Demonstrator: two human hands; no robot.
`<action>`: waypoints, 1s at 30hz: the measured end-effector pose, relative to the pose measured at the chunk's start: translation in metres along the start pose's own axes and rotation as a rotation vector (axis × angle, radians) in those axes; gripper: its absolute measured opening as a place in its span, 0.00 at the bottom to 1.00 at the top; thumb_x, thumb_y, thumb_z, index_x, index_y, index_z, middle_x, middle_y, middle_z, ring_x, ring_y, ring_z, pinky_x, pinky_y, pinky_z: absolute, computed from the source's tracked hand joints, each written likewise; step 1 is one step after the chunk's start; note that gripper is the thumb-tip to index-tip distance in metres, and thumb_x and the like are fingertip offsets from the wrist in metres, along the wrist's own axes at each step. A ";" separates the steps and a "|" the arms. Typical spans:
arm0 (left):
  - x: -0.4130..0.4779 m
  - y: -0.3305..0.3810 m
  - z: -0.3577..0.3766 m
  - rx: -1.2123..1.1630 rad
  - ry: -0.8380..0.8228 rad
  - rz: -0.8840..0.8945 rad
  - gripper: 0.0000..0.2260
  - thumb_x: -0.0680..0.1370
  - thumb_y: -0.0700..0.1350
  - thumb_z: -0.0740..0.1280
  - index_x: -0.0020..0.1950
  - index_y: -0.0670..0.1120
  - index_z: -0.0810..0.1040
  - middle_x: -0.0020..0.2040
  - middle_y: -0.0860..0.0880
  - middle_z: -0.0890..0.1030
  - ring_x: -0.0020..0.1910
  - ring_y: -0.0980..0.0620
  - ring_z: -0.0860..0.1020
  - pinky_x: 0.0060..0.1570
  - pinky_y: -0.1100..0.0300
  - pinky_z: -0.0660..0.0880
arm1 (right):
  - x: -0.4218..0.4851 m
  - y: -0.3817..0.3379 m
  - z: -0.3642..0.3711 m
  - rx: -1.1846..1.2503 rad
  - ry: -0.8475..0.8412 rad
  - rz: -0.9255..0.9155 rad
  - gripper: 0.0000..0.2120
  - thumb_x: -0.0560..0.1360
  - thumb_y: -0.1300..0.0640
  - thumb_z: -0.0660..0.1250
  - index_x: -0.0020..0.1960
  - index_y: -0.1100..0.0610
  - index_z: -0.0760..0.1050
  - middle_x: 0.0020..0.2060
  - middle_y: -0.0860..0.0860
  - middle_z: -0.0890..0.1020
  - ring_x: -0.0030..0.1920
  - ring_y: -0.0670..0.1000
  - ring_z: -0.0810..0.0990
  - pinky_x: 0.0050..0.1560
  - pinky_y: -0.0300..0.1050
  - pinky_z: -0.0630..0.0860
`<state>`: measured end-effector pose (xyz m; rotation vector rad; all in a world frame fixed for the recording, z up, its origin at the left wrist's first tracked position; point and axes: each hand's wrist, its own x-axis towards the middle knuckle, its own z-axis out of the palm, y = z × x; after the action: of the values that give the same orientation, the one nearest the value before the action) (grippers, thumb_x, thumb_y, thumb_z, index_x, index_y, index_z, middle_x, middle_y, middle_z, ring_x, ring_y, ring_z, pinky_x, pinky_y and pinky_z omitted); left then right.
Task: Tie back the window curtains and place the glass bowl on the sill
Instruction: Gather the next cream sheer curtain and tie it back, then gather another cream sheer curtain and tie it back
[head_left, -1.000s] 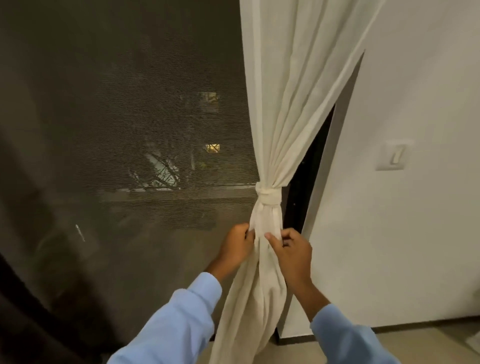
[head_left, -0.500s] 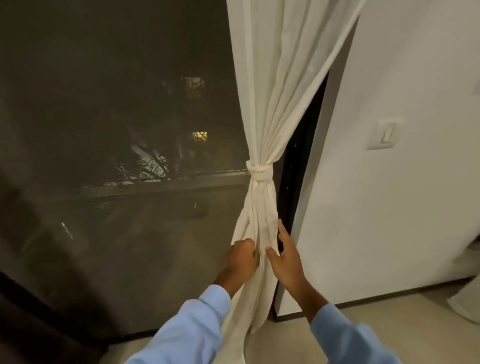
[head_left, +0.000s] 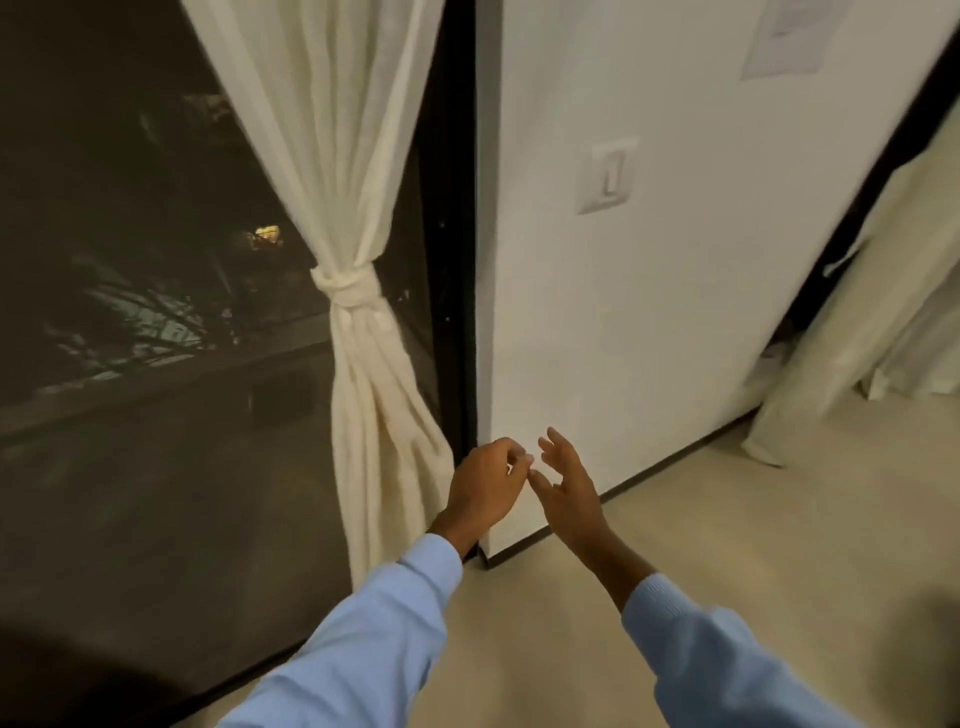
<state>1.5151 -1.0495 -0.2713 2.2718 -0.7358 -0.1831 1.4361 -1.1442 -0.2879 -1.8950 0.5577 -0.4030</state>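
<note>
vertically hung curtain (head_left: 363, 374), knotted midway, tail pointing down, left hand (head_left: 485, 488) and right hand (head_left: 569, 491) slack, empty

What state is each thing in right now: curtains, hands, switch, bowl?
curtain: gathered and knotted at mid-height, tail hanging free, no hand on it
left hand: fingers loosely curled, holds nothing
right hand: fingers spread, holds nothing
second curtain: hangs loose at far right, no tie visible, foot on the floor
switch: position too small to tell
bowl: not in view
</note>
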 end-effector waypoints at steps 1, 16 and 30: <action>0.005 0.007 0.008 0.000 -0.012 0.022 0.13 0.80 0.55 0.61 0.57 0.50 0.77 0.52 0.53 0.81 0.50 0.55 0.79 0.50 0.61 0.77 | 0.003 0.003 -0.012 0.014 0.016 0.010 0.28 0.80 0.54 0.64 0.77 0.52 0.57 0.74 0.51 0.68 0.72 0.53 0.69 0.69 0.52 0.70; 0.098 0.210 0.153 -0.038 -0.190 0.287 0.26 0.77 0.57 0.65 0.71 0.51 0.63 0.68 0.49 0.72 0.65 0.49 0.73 0.60 0.57 0.72 | 0.065 0.076 -0.262 0.017 0.234 0.020 0.25 0.80 0.48 0.63 0.74 0.53 0.62 0.70 0.52 0.72 0.68 0.53 0.73 0.64 0.47 0.72; 0.230 0.353 0.251 -0.062 -0.216 0.531 0.26 0.76 0.55 0.66 0.71 0.51 0.63 0.66 0.50 0.73 0.63 0.51 0.73 0.58 0.59 0.72 | 0.162 0.101 -0.436 -0.073 0.403 -0.028 0.22 0.80 0.47 0.62 0.71 0.52 0.67 0.65 0.50 0.76 0.64 0.50 0.75 0.63 0.55 0.77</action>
<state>1.4610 -1.5301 -0.1923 1.9369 -1.3946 -0.1941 1.3253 -1.6012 -0.2158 -1.9015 0.8197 -0.8023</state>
